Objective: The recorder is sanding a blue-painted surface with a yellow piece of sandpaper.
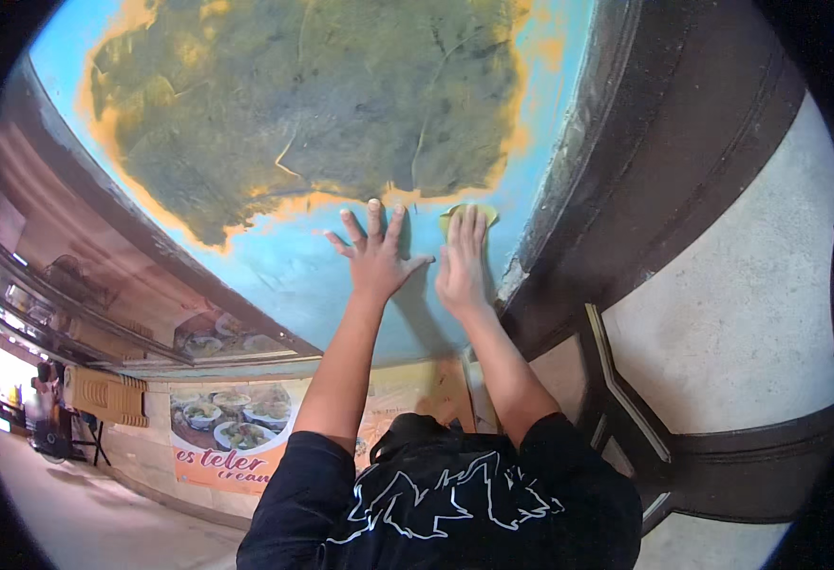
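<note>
Looks onto a blue panel (293,285) filling the upper middle, marked with a large gray patch (341,95) and a ragged orange border around it. Borders a dark brown strip (664,123) on the right, with a pale gray surface (740,285) beyond, and a reflecting pane (66,247) on the left. Shows, lower on the left, a banner (232,437) printed with bowls of food and, near the far left rim, a bright glare. Reaches up with both bare forearms from a black shirt (441,513) printed with white lines. Rests the left hand (377,261) on the blue paint just below the orange border, with the grip spread wide and the thumb pointing toward the other hand. Lays the right hand (464,261) over a yellow pad (447,220), with the grip pressed together and pinning the pad to the panel under flattened fingers. Leaves only the pad's rim in view, just below the patch's lower right edge, to the right of the left hand and near the brown strip. Casts a soft shadow on the blue paint between the forearms.
</note>
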